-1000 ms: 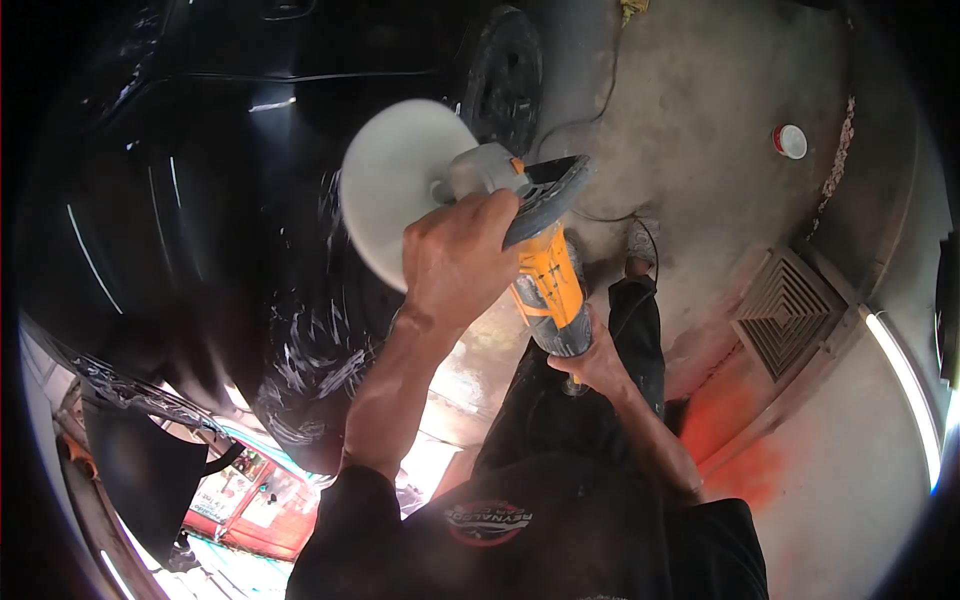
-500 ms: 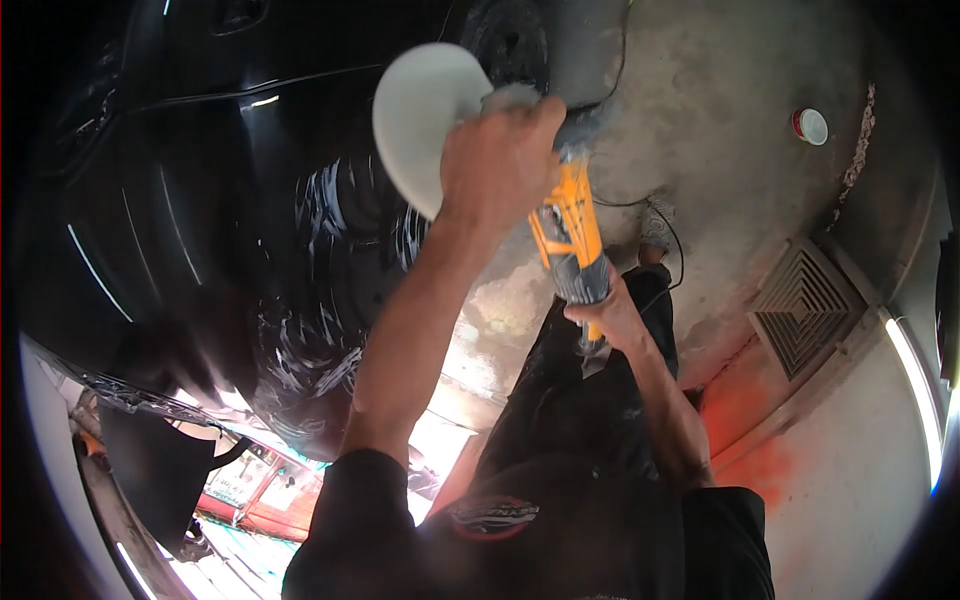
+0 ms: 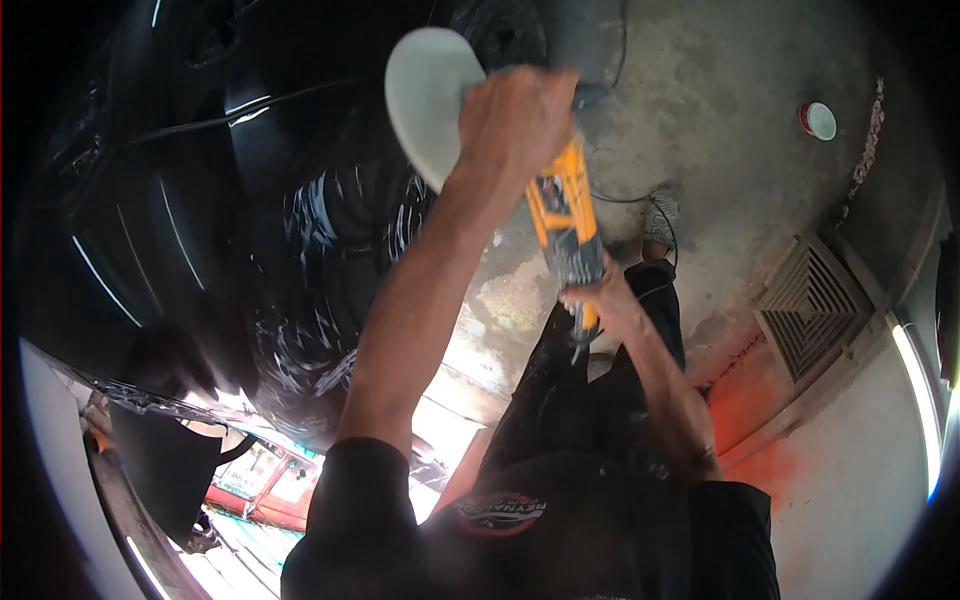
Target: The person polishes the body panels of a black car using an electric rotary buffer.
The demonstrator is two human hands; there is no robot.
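A yellow and dark-grey polisher [image 3: 562, 205] is held in front of my body with both hands. My left hand [image 3: 515, 115] is wrapped round its front end, near the pad, and hides most of that grip. Lower down, my right hand [image 3: 602, 292] closes round the rear of the body. The round white pad [image 3: 425, 100] faces the glossy black car panel [image 3: 200, 230]; whether it touches the paint I cannot tell. Whitish smears [image 3: 310, 210] of compound streak the panel below the pad.
A power cord [image 3: 625, 200] crosses the concrete floor [image 3: 700, 130] by my shoe [image 3: 662, 215]. A small white and red tub [image 3: 819, 121] stands farther right. At the right wall is a square louvred vent [image 3: 812, 308]. A dark wheel [image 3: 505, 35] shows at the top.
The polisher's front end and pad have moved slightly up and to the right, with my left hand. My right hand has shifted a little with the rear end.
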